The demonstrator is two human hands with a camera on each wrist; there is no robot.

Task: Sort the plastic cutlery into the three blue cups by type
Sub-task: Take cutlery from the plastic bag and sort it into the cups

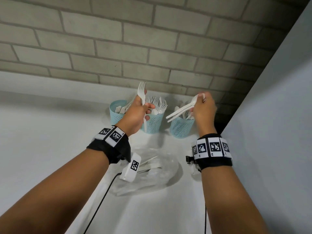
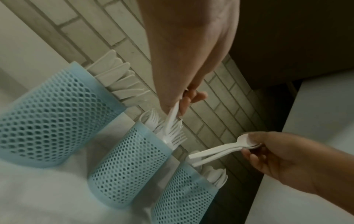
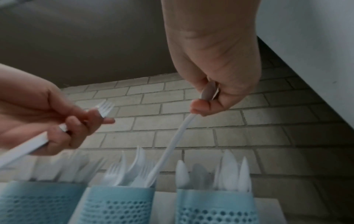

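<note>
Three blue mesh cups stand in a row on the white surface [image 1: 50,132], close to the brick wall [image 1: 152,39]. Farthest left, the left cup [image 1: 116,114] holds white plastic knives [image 2: 118,75], their ends fanned above the rim. Next to it, the left hand [image 1: 136,112] is raised in front of the left and middle cups, its fingers curled round the handle of a white fork [image 1: 142,93] whose tines point up above the knuckles. Behind and just right of this hand, the middle cup [image 1: 152,124] is packed with forks [image 1: 158,102], tines up. Below the cups, nearer the person, a clear plastic bag [image 1: 155,171] lies on the surface with a few white pieces of cutlery inside; their type cannot be told. Further right, the right cup [image 1: 180,129] holds spoons [image 3: 228,171], bowls up. Over it the right hand [image 1: 205,108] pinches the bowl ends of two white spoons [image 1: 181,110] between thumb and fingers, and their handles slant down and to the left, splayed slightly apart, with the tips hanging free above the gap between the middle and right cups. Both wrists wear black bands with printed square markers. At the far right a pale wall panel [image 1: 278,115] borders the surface.
</note>
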